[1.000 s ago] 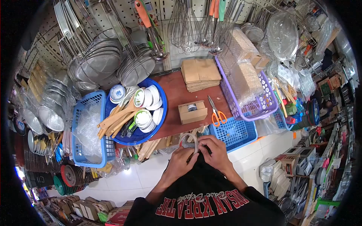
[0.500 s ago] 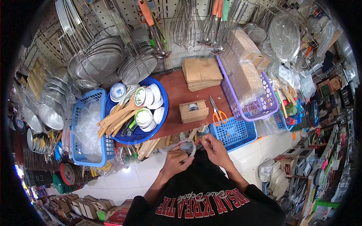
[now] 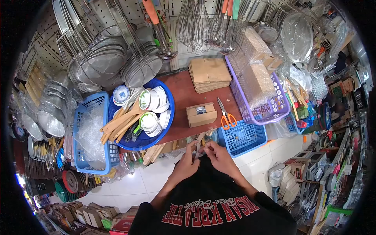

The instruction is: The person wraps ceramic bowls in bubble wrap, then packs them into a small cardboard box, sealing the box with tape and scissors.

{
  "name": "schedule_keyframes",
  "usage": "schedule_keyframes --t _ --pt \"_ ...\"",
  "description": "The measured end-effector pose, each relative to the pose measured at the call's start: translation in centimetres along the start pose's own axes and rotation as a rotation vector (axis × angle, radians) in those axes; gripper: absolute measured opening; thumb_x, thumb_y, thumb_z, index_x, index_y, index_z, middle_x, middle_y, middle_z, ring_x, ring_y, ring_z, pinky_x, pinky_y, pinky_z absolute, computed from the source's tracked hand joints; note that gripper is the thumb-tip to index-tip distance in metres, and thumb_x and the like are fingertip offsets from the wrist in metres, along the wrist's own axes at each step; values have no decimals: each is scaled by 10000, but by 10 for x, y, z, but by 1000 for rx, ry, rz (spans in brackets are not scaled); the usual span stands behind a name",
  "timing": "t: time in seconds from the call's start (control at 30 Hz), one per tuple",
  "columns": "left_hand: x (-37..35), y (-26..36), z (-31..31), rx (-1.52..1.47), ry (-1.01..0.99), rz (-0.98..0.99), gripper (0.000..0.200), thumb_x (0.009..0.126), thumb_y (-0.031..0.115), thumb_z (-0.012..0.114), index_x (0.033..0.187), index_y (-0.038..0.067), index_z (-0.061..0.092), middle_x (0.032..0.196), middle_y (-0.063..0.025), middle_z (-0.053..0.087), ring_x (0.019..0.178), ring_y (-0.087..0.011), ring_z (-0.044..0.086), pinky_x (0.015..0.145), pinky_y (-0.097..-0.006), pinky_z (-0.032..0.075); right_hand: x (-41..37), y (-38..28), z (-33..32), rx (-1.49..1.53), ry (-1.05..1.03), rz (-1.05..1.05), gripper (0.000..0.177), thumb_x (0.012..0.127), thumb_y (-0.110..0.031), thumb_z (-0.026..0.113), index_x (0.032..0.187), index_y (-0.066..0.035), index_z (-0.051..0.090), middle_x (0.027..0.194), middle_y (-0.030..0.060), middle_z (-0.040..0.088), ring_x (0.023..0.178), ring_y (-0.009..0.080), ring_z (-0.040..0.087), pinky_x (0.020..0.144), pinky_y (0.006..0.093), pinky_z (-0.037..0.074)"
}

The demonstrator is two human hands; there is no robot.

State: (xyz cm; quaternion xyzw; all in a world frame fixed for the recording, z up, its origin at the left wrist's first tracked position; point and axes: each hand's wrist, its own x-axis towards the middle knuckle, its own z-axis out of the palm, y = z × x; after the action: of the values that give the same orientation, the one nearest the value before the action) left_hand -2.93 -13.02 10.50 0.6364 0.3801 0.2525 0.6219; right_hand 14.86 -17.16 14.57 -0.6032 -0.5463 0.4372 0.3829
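My left hand (image 3: 186, 164) is closed around a roll of clear tape (image 3: 198, 150), now turned nearly edge-on and partly hidden by the fingers. My right hand (image 3: 220, 157) is close beside it, thumb and fingers pinched together at the roll's edge; what they grip is too small to make out. Both hands are in front of my chest, below the table's front edge. Beyond them on the red-brown table (image 3: 180, 102) stands a small open cardboard box (image 3: 201, 119) with a round, whitish item inside. Orange-handled scissors (image 3: 228, 122) lie right of the box.
At left, a blue tub (image 3: 171, 111) holds bowls and wooden utensils, beside a blue basket (image 3: 111, 156) of bubble wrap. Flat cardboard (image 3: 210, 72) is stacked at the back. A purple basket (image 3: 270, 117) with wrapped boxes and a blue basket (image 3: 246, 143) are on the right.
The tape roll has turned from showing its open ring to nearly edge-on. My left hand has rotated with it and moved closer to my right hand.
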Motion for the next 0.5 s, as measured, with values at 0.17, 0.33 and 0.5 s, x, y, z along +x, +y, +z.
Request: schedule_keyframes --t 0.17,0.33,0.5 --pt "7 -11 8 -5 54 76 560 973 129 579 1465 97 316 1059 -230 586 948 -337 610 841 -414 483 1 2 0 -16 13 6 107 991 -95 545 1047 -9 514 888 176 664 814 348 682 719 383 508" --pt "9 -4 6 10 53 56 525 1006 193 559 1470 101 332 1120 -261 594 1073 -368 608 902 -424 478 3 -2 -2 -26 -1 38 112 988 -100 555 1039 -9 514 876 181 650 777 340 669 707 377 502" --pt "10 -2 4 80 46 53 491 1007 190 551 1451 93 365 1185 -275 592 1105 -400 612 910 -433 480 4 3 0 -5 -9 28 123 990 -116 560 1035 -10 517 880 183 650 803 363 674 715 384 506"
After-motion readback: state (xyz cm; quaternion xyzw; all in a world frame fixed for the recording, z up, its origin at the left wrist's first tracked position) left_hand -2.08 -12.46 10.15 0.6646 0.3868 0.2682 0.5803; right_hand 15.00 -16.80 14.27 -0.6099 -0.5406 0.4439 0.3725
